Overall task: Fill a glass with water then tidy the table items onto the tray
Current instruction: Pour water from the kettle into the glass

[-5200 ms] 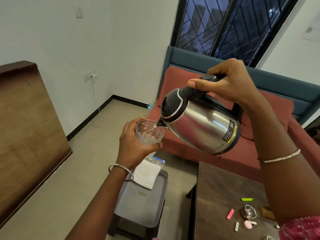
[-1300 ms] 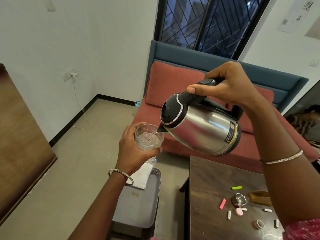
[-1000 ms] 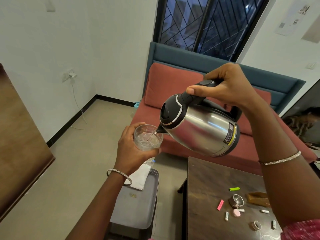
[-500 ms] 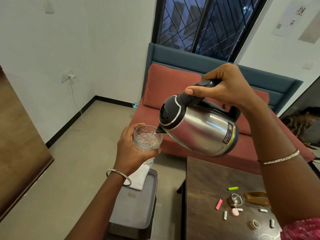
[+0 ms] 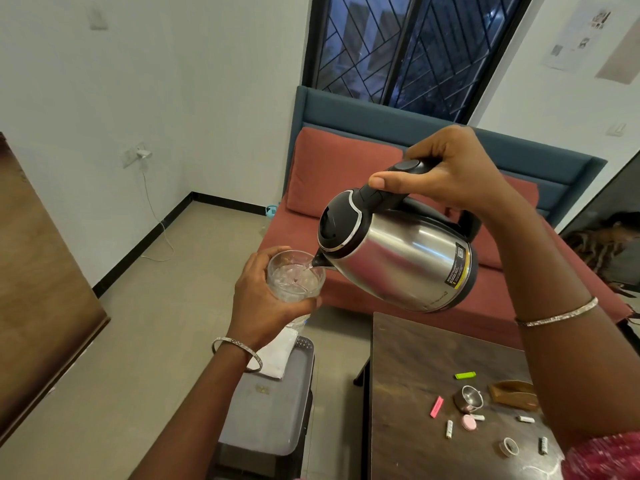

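Gripping the kettle point(image 5: 398, 261) by its black handle with the right hand point(image 5: 450, 174): fingers curled over the top of the handle, thumb stretched forward toward the lid. Holding the kettle in the air, tipped spout-down, with the spout just over the rim of the glass point(image 5: 294, 278). Clasping the glass in the left hand point(image 5: 263, 299), fingers wrapped round its side, mouth up, water inside and a thin stream entering at the spout. Wearing a thin metal bangle point(image 5: 239, 351) at the left wrist.

Below that wrist, a grey tray point(image 5: 266, 420) on a dark stand, with a folded white cloth point(image 5: 277, 355) at its far end. Just right of the tray, a dark wooden surface point(image 5: 408, 375) carrying small things well apart from the glass: a green stick point(image 5: 464, 375), a pink stick point(image 5: 436, 406), a small metal cup point(image 5: 468, 398), a round pink piece point(image 5: 468, 423), a wooden holder point(image 5: 512, 394), several short white cylinders and a small ring of tape point(image 5: 509, 446). Behind the kettle, a red sofa point(image 5: 339, 168) with a blue back under a barred window.
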